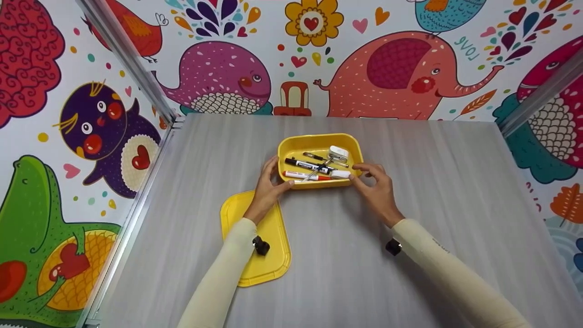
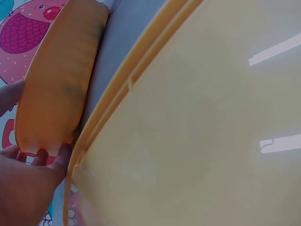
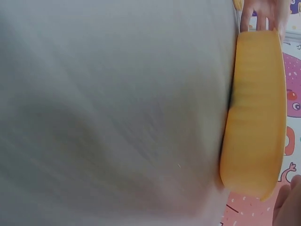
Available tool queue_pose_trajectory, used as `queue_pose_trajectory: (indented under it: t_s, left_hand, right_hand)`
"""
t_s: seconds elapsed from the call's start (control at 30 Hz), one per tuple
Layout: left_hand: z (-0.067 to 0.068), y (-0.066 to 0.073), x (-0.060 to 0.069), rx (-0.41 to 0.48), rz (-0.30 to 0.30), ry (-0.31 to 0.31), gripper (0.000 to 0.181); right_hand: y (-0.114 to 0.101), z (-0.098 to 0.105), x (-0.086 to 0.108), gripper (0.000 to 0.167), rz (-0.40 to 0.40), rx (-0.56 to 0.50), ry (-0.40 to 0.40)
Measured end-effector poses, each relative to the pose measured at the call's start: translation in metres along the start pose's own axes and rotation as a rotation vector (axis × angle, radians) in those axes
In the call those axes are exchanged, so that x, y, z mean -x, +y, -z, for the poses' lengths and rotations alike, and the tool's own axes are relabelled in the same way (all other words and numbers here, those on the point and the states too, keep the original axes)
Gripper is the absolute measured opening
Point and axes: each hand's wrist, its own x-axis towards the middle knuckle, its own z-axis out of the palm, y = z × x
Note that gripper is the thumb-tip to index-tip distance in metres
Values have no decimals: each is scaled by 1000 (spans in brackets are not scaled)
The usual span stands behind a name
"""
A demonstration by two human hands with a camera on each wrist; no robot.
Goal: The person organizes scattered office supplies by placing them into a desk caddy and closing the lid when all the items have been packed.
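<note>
A yellow plastic box (image 1: 319, 184), without its lid, sits on the table and holds several pens and markers. Among them are a black marker (image 1: 303, 164), a white marker with red ends (image 1: 300, 176) and a small white object (image 1: 338, 152). The left hand (image 1: 268, 189) grips the box's left end, thumb at the front corner. At the opposite end, the right hand (image 1: 377, 193) has curved thumb and forefinger over the rim at the front corner. The left wrist view shows the left fingers (image 2: 41, 156) against the box's end wall (image 2: 59, 75).
A yellow lid (image 1: 268, 255) lies on the grey table (image 1: 346, 273), partly under the left forearm. Printed panels with cartoon animals (image 1: 391, 77) stand behind and on both sides, with metal posts (image 1: 132, 59) at the corners.
</note>
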Motion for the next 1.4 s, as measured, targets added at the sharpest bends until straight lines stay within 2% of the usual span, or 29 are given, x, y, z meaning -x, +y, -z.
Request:
queue_pose_trajectory:
  t_s: [0.13,0.4,0.57,0.77,1.07,1.23,1.4]
  left_hand:
    - [1,0,0,-17,-3,-7,93]
    - [4,2,2,-2,10,-28,91]
    - [6,3,5,1,30,-13,86]
    - [9,7,10,-117,36,33,79]
    - [10,9,15,-163,59,44,74]
    - [7,9,17,-155,52,36,68]
    - [3,9,18,-170,56,21,72]
  right_hand:
    - [-11,-1,10,27,46,-8,27]
    - [-9,-6,26,28,77,-7,24]
    - [-9,-8,32,27,96,3,25]
    - [-8,-10,39,26,79,-16,10]
    - [28,-13,42,29,74,6,-7]
    - [33,-10,44,28,92,-2,-35]
    - [33,-7,45,30,73,-3,-54]
